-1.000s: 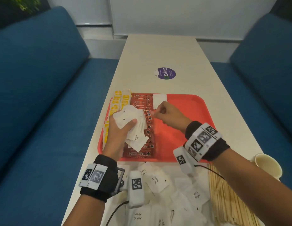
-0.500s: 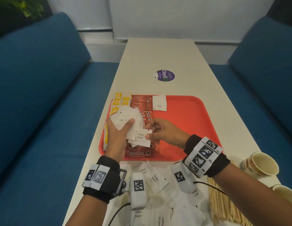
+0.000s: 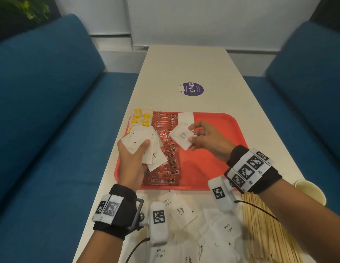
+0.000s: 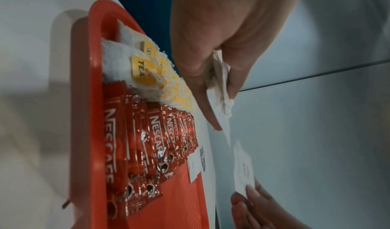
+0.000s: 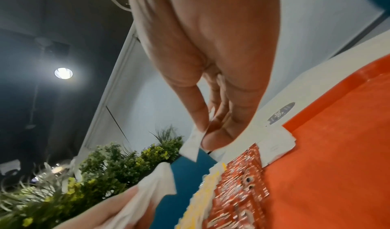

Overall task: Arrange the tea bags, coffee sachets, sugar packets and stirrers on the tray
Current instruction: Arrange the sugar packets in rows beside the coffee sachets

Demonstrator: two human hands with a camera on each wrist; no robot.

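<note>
The red tray (image 3: 212,168) holds yellow tea bags (image 3: 140,118) along its left edge, a column of red coffee sachets (image 3: 165,164) beside them, and one white sugar packet (image 3: 186,120) at the far end. Above the sachets, my left hand (image 3: 133,160) grips a fanned stack of sugar packets (image 3: 138,143), thumb on top. My right hand (image 3: 193,135) pinches a single sugar packet (image 3: 181,136) in the air, just short of the one lying on the tray. In the right wrist view, thumb and fingers (image 5: 207,132) pinch that packet (image 5: 191,145). Wooden stirrers (image 3: 264,224) lie on the table at the near right.
Several loose sugar packets (image 3: 182,211) are scattered on the table in front of the tray. A paper cup (image 3: 310,190) stands at the right edge. A purple sticker (image 3: 193,89) lies beyond the tray. Blue sofas (image 3: 42,111) flank the narrow table.
My right hand left a packet at the tray's far end and came back to the stack. It took one packet from it and now carries it away to the far right.
</note>
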